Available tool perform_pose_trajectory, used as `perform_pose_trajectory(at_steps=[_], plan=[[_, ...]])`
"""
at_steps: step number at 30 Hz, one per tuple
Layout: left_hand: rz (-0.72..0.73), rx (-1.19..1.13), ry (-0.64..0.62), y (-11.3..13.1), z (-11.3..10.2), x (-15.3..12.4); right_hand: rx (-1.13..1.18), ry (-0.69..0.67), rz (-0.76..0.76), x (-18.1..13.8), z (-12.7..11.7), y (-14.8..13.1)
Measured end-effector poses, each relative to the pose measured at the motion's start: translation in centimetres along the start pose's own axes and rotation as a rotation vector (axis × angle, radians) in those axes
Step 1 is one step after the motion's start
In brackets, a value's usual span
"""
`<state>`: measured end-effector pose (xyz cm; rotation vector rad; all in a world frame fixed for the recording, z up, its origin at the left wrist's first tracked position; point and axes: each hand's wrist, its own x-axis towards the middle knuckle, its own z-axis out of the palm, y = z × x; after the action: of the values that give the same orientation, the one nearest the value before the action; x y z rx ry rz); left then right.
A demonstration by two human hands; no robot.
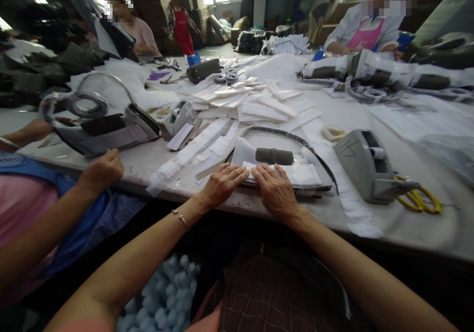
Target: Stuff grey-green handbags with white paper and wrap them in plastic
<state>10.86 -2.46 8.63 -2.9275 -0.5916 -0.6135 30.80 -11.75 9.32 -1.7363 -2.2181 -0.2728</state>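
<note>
A handbag (pixel 274 156) lies flat at the table's front edge, its dark flap showing and its wrapped strap (pixel 296 136) arching behind it. White wrapping paper (pixel 305 175) covers the bag's near side. My left hand (pixel 225 181) rests on that paper, fingers stretched out and pressed down. Close beside it, my right hand (pixel 274 186) lies on the same paper, fingers extended and slightly spread. The fingertips of both hands almost meet. Neither hand grips anything.
On the right stand a grey tape dispenser (pixel 361 164) and yellow-handled scissors (pixel 418 199). White paper strips (pixel 255 102) are heaped beyond the bag. To the left, a co-worker's hand (pixel 101 169) is near another wrapped bag (pixel 111 134). A second tape dispenser (pixel 179 117) stands between.
</note>
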Motion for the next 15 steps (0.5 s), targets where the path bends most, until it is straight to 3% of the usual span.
perform_pose_trajectory(at_steps=[7, 15], plan=[[0.003, 0.141, 0.062, 0.9, 0.4, -0.3, -0.004, 0.049, -0.009, -0.2, 0.4, 0.1], [0.119, 0.477, -0.045, 2.5, -1.0, 1.0, -0.027, 0.064, -0.018, -0.2, 0.4, 0.1]])
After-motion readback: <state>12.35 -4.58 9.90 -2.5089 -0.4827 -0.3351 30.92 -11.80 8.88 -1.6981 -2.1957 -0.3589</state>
